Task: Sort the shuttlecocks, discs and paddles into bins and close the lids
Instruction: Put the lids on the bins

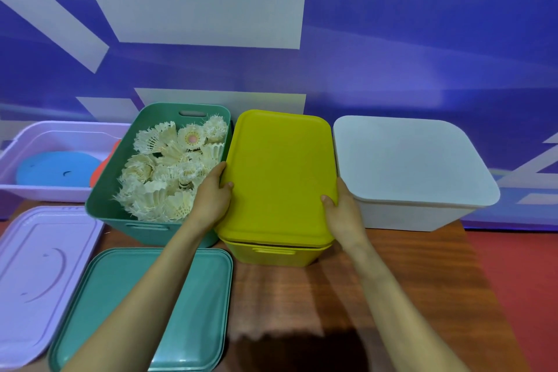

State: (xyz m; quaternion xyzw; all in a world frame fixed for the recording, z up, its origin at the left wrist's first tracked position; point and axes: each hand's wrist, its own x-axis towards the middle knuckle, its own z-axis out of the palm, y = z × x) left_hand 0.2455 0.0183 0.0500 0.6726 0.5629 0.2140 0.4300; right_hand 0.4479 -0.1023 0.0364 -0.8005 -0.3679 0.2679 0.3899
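My left hand (211, 196) and my right hand (341, 211) grip the two long sides of the yellow lid (277, 178), which lies on top of the yellow bin (271, 255). A narrow dark gap shows under the lid's front edge. Left of it the open green bin (105, 208) is full of white shuttlecocks (169, 169). The green lid (145, 308) lies flat on the table in front of it. At far left an open lilac bin (45, 190) holds a blue disc (57, 169) and a red object (99, 172). Its lilac lid (36, 275) lies on the table.
A white bin (398, 217) with its white lid (410, 160) on stands at the right, close to my right hand. All the bins stand in a row along the back of the wooden table (302, 296). A blue patterned wall rises behind.
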